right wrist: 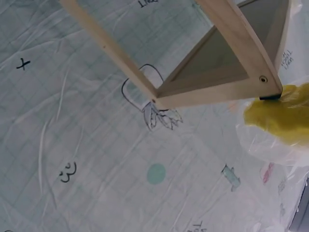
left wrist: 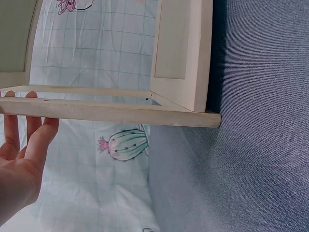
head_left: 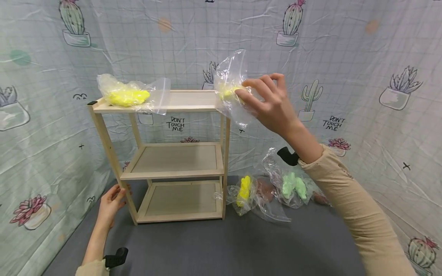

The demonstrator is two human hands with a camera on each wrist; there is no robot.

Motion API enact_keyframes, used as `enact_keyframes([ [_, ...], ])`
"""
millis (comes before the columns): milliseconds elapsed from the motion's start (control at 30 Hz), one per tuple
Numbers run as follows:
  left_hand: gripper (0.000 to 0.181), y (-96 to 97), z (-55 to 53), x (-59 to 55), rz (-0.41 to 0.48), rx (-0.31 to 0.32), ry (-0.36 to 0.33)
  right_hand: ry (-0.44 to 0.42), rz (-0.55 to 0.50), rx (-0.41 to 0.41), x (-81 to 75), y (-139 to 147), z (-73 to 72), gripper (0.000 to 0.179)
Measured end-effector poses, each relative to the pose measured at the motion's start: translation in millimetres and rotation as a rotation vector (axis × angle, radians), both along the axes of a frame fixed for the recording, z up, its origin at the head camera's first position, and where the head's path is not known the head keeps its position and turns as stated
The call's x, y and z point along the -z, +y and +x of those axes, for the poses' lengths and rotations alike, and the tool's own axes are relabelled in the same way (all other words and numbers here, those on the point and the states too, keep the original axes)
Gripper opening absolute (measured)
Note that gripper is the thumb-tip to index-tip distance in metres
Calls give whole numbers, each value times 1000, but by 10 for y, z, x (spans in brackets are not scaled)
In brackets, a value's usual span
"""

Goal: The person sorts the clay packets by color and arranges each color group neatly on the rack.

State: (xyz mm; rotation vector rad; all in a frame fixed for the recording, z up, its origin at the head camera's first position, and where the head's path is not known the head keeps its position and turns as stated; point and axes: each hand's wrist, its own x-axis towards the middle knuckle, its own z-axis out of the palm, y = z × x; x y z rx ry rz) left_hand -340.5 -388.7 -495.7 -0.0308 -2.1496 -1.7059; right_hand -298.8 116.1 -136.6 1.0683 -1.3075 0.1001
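Note:
A light wooden shelf rack with three levels stands on the grey surface. My left hand holds its left front post, with fingertips showing past the post in the left wrist view. With thumb and fingers, my right hand pinches a clear plastic bag containing something yellow, at the top shelf's right end. Whether the bag touches the shelf I cannot tell. Another clear bag with a yellow lump lies on the top shelf's left end. My right hand is out of the right wrist view.
Right of the rack, several clear bags lie on the grey surface: one with a yellow piece, one with pale green pieces, others with brown contents. A cactus-print cloth hangs behind and at both sides.

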Motion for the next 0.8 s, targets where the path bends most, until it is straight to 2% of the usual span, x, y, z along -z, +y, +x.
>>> enact_keyframes([
  [33,41,78,98,-121,1,17,-6,8,11,14,-11,-39,-12,15],
  [67,38,153,192,-233,41,37,7,19,21,28,-19,-77,-26,14],
  [167,41,441,499,-616,7,40,-20,45,57,54,-38,-188,-73,13],
  [233,42,590,630,-778,-12,11,-11,56,79,67,-45,-256,-106,13],
  [333,42,721,745,-944,-78,-25,-34,65,113,99,-44,-347,-154,14],
  [400,43,743,758,-973,-105,-38,-40,63,127,119,-32,-397,-186,15],
  [500,47,704,716,-928,-75,-22,-56,52,128,134,-2,-458,-235,17],
  [533,44,635,656,-837,-29,14,-22,41,125,132,9,-474,-250,17],
  [600,46,573,609,-767,0,35,-29,15,116,122,37,-499,-280,18],
  [633,42,503,548,-677,42,65,3,4,111,119,51,-508,-293,19],
  [667,42,497,536,-665,40,62,-6,-11,110,121,67,-510,-305,21],
  [733,43,522,555,-683,35,59,1,-43,116,134,101,-507,-319,24],
  [767,43,589,612,-763,-13,23,-29,-57,119,147,119,-504,-324,26],
  [800,41,624,641,-798,-27,11,-19,-77,125,163,134,-500,-324,28],
])
